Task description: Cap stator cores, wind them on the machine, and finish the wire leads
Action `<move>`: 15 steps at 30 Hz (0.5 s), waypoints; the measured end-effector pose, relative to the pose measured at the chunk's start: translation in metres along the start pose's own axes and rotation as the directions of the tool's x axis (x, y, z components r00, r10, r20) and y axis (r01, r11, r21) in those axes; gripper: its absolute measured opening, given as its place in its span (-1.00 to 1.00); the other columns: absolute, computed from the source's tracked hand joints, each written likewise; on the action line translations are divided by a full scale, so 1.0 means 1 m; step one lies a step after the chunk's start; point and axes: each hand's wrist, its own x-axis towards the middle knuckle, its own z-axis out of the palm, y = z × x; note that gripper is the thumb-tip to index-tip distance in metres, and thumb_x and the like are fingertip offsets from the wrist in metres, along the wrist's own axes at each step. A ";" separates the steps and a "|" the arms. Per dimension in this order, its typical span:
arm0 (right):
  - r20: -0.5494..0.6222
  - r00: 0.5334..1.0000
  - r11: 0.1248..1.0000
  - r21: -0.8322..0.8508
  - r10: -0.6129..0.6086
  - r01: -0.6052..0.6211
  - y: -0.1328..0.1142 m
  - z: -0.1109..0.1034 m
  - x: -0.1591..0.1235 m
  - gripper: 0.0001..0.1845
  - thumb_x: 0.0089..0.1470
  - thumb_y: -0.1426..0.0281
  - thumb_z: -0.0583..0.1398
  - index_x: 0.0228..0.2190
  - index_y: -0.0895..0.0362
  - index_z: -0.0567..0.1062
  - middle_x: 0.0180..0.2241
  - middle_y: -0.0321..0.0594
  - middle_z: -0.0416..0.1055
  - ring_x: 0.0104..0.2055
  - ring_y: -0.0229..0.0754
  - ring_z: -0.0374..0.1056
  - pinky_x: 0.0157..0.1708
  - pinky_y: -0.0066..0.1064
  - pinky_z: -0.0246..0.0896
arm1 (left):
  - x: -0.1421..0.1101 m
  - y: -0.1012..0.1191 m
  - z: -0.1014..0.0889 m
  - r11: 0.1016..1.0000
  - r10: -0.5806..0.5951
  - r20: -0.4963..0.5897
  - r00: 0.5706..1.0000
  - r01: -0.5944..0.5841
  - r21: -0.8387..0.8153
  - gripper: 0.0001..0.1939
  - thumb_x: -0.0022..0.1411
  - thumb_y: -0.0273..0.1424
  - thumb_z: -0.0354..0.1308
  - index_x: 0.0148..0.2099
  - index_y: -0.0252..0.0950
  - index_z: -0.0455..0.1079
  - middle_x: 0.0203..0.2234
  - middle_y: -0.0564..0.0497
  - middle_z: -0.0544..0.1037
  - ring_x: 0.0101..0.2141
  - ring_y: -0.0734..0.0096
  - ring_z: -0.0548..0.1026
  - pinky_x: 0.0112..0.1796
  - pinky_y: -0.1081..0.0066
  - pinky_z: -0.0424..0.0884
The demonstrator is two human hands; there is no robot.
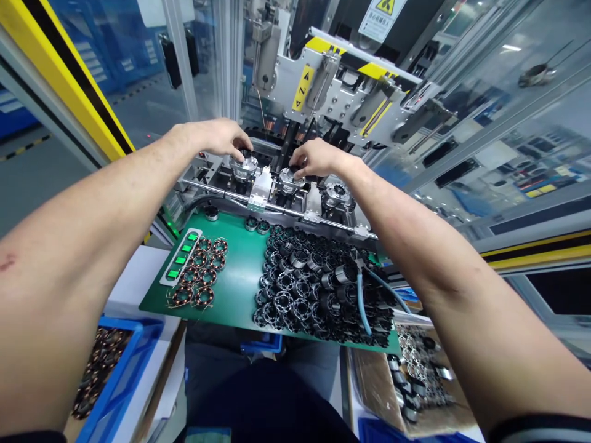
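Observation:
My left hand (224, 136) reaches into the machine, its fingers closed round a black motor stator core (247, 152) on the left round metal fixture (243, 167). At the middle fixture (290, 179), my right hand (317, 157) pinches another dark stator core, mostly hidden under the fingers. A third fixture (337, 192) stands to the right, beside my right forearm, with no hand on it. Below lies a green work board (237, 261) bearing rows of bare black stator cores (302, 289) and several copper-wound stators (205, 277).
Blue-handled cutters (362, 295) lie on the cores. A strip of green-lit buttons (181, 257) sits at the board's left. Overhead hangs the machine head (341, 86) with yellow-black markings. A blue bin (120, 369) holds wound stators; a cardboard box (383, 381) holds metal rings.

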 end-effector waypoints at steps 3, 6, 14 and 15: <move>-0.008 1.000 0.999 -0.039 0.014 -0.014 -0.007 0.001 -0.003 -0.51 0.19 0.20 0.69 0.06 0.17 0.87 -0.03 0.01 0.82 0.08 0.25 0.76 0.29 0.12 0.66 | 0.003 -0.001 0.007 0.998 0.037 -0.029 0.999 -0.036 0.050 -0.28 0.53 -0.06 0.39 0.58 -0.24 0.64 0.38 -0.20 0.77 0.37 -0.15 0.69 0.44 0.09 0.50; 0.000 1.000 0.996 -0.082 0.025 -0.025 -0.014 0.004 -0.008 -0.53 0.25 0.30 0.61 0.14 0.17 0.85 0.09 0.07 0.83 0.20 0.31 0.75 0.39 0.15 0.62 | 0.002 -0.001 0.014 0.990 0.102 -0.051 0.993 -0.096 0.101 -0.28 0.58 -0.09 0.27 0.62 -0.26 0.58 0.46 -0.23 0.69 0.44 -0.13 0.61 0.51 0.05 0.42; -0.035 0.991 0.985 -0.107 0.132 -0.135 -0.053 0.062 -0.065 0.19 0.36 0.28 0.34 0.78 0.41 0.04 0.83 0.44 -0.04 0.67 0.69 0.36 0.62 0.44 0.36 | -0.001 -0.009 0.013 0.987 0.144 -0.032 0.989 -0.141 0.074 -0.29 0.66 -0.09 0.18 0.66 -0.28 0.53 0.47 -0.23 0.68 0.43 -0.04 0.61 0.50 0.10 0.41; -0.038 0.989 0.984 -0.103 0.143 -0.146 -0.057 0.069 -0.072 0.20 0.38 0.29 0.30 0.80 0.41 -0.03 0.85 0.41 -0.13 0.68 0.71 0.34 0.63 0.48 0.34 | -0.004 -0.007 0.013 0.986 0.148 -0.045 0.988 -0.144 0.086 -0.31 0.67 -0.10 0.17 0.65 -0.27 0.55 0.47 -0.22 0.69 0.44 -0.05 0.59 0.52 0.08 0.39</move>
